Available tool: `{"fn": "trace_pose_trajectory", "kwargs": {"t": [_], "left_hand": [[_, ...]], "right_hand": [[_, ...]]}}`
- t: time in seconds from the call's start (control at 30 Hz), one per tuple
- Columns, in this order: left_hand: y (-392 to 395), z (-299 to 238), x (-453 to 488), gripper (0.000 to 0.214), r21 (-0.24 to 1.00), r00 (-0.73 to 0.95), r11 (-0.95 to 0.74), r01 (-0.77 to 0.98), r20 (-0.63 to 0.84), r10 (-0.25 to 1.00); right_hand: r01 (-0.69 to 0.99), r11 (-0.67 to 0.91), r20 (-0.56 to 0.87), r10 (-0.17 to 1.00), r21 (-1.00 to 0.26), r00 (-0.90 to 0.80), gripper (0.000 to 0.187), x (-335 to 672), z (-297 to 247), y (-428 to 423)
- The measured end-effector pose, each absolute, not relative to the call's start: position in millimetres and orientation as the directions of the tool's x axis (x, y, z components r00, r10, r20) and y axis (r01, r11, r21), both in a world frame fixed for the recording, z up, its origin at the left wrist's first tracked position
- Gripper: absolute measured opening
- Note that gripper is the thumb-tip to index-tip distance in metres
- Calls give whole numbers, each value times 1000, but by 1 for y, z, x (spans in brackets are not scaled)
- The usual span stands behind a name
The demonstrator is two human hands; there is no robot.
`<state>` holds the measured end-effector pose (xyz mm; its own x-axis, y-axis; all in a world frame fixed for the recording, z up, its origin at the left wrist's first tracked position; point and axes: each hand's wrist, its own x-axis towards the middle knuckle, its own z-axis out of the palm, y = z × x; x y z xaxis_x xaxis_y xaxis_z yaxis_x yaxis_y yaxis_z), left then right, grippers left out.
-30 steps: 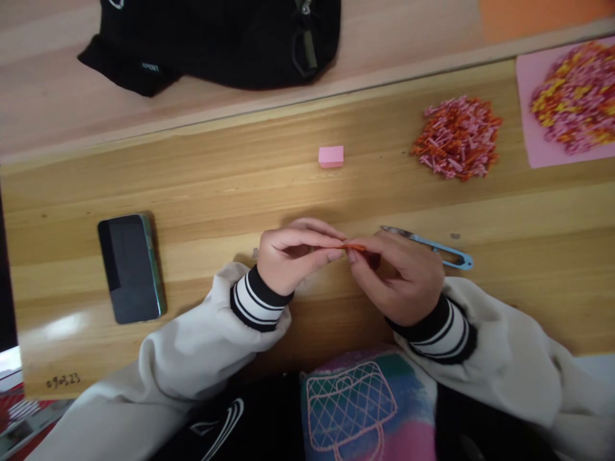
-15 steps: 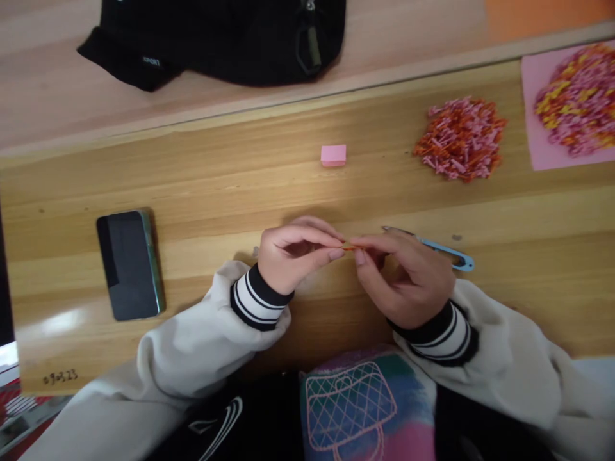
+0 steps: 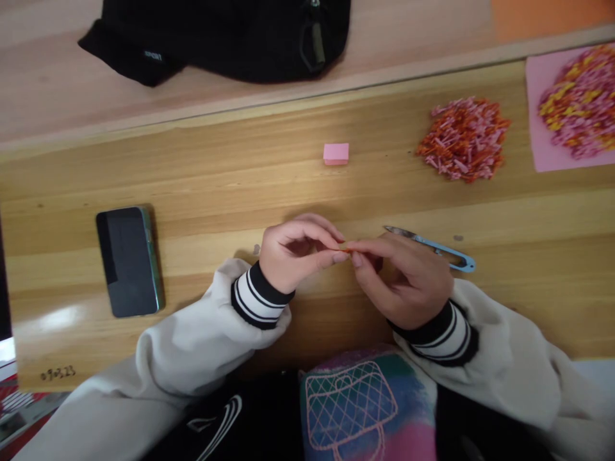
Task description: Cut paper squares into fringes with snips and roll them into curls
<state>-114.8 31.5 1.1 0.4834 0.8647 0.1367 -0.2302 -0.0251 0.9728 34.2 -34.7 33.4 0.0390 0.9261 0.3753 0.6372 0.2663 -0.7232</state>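
Note:
My left hand (image 3: pixel 295 253) and my right hand (image 3: pixel 406 275) meet fingertip to fingertip just above the wooden desk (image 3: pixel 216 186). Both pinch a small orange paper piece (image 3: pixel 346 246), of which only a sliver shows between the fingers. Blue-handled thread snips (image 3: pixel 435 248) lie on the desk right behind my right hand. A small pink block (image 3: pixel 336 153) sits further back in the middle.
A heap of orange and pink folded bits (image 3: pixel 464 139) lies at the back right. A pink sheet (image 3: pixel 542 150) with more coloured bits is at the right edge. A dark phone (image 3: pixel 127 260) lies at the left, and a black bag (image 3: pixel 230 35) at the far side.
The fingers have worked the orange piece slightly; my right fingertips drew apart from the left and came back together. Both hands stay in the same spot.

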Motion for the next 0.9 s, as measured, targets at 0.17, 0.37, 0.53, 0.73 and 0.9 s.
{"fn": "trace_pose_trajectory", "kwargs": {"t": [0.17, 0.37, 0.53, 0.73, 0.9], "left_hand": [[32, 1, -115, 17, 973, 485, -45, -226, 153, 861], [33, 3, -115, 12, 978, 484, -49, -202, 143, 864], [33, 2, -116, 11, 978, 482, -58, -198, 149, 863], [33, 0, -116, 17, 980, 476, -73, -187, 156, 866], [34, 0, -117, 21, 984, 488, -67, -167, 142, 861]], "right_hand": [[619, 281, 396, 916, -734, 55, 13, 34, 32, -34], [615, 284, 392, 919, -735, 43, 12, 35, 32, -35], [618, 281, 389, 920, -735, 44, 14, 35, 33, -36], [617, 289, 379, 925, -732, 16, 15, 36, 34, -36], [582, 319, 383, 924, -748, -13, 18, 37, 32, -36]]}}
